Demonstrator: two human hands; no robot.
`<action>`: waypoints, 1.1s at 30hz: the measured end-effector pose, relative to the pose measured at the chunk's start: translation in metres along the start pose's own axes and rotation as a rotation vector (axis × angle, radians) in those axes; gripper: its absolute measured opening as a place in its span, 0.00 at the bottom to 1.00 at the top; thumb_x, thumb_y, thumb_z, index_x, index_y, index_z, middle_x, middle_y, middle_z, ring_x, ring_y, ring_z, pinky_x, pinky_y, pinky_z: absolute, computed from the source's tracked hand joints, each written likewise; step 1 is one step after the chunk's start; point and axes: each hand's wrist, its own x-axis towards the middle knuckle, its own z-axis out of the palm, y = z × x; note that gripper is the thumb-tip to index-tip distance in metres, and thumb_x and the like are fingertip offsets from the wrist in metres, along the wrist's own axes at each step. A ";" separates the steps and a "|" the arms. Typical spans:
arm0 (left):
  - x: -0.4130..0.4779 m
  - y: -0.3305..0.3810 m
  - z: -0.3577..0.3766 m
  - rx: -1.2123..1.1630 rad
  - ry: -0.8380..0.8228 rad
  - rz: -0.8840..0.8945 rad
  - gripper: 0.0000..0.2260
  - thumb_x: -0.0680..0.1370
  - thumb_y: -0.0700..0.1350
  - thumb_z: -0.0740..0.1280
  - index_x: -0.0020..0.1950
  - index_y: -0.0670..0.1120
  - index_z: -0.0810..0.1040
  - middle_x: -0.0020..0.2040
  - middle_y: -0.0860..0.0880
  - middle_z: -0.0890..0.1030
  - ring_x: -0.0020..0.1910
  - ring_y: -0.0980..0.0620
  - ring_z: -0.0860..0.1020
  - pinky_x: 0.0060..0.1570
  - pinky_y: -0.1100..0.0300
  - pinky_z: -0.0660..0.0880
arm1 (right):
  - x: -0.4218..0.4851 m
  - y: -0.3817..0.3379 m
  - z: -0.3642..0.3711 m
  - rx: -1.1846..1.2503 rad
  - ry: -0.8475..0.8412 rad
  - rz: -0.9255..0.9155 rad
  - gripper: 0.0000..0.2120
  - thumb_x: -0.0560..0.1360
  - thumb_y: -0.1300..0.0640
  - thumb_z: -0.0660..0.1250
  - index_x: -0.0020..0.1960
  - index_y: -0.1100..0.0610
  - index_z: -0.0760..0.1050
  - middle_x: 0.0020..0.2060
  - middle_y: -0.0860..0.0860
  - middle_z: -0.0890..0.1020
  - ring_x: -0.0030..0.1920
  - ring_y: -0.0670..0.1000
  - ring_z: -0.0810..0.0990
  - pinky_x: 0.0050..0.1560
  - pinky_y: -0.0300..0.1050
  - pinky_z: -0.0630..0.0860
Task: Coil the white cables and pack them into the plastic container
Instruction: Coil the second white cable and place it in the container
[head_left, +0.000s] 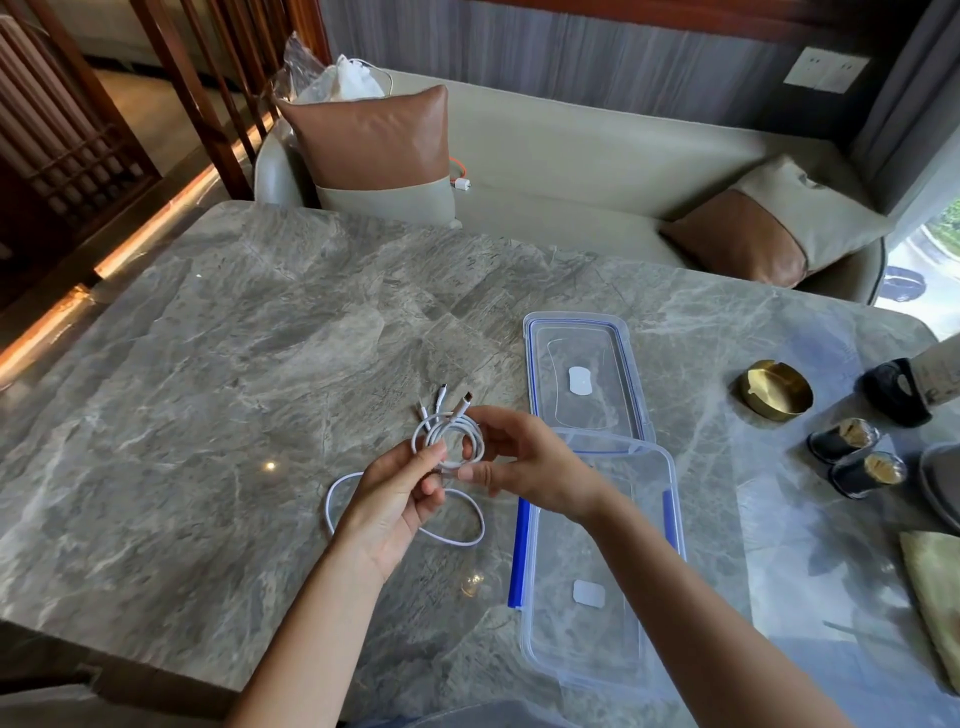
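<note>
Both hands pinched the white cable above the table. The left hand held one side of the small coil and the right hand held the other. The rest of the cable lay in a loose loop under the left hand. The clear box sat just beside the right hand, with its lid behind it.

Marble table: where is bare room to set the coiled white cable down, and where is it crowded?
The grey marble table lies bare left of the left hand and beyond it toward the beige sofa. Crowded: the right side, with the clear plastic container, its flat lid, a round brass dish and small black cups.
</note>
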 end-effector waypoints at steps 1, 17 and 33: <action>0.000 0.000 -0.001 0.027 -0.006 0.010 0.04 0.69 0.42 0.70 0.36 0.48 0.83 0.39 0.49 0.84 0.23 0.60 0.69 0.24 0.70 0.69 | 0.000 0.000 0.001 0.004 0.000 0.003 0.20 0.71 0.65 0.72 0.62 0.61 0.73 0.42 0.56 0.79 0.42 0.51 0.77 0.35 0.41 0.78; 0.001 -0.008 0.011 0.189 0.110 0.193 0.03 0.75 0.40 0.66 0.42 0.43 0.75 0.28 0.51 0.72 0.22 0.59 0.66 0.30 0.64 0.68 | -0.004 0.001 0.005 0.021 0.042 0.005 0.33 0.68 0.67 0.74 0.69 0.59 0.65 0.48 0.67 0.78 0.48 0.55 0.78 0.57 0.54 0.75; 0.002 -0.010 0.014 0.194 0.048 0.205 0.06 0.78 0.39 0.62 0.41 0.45 0.74 0.25 0.55 0.75 0.20 0.59 0.64 0.21 0.68 0.64 | -0.004 0.011 0.010 0.193 0.106 0.006 0.22 0.70 0.67 0.71 0.61 0.61 0.67 0.42 0.56 0.79 0.45 0.56 0.76 0.50 0.50 0.73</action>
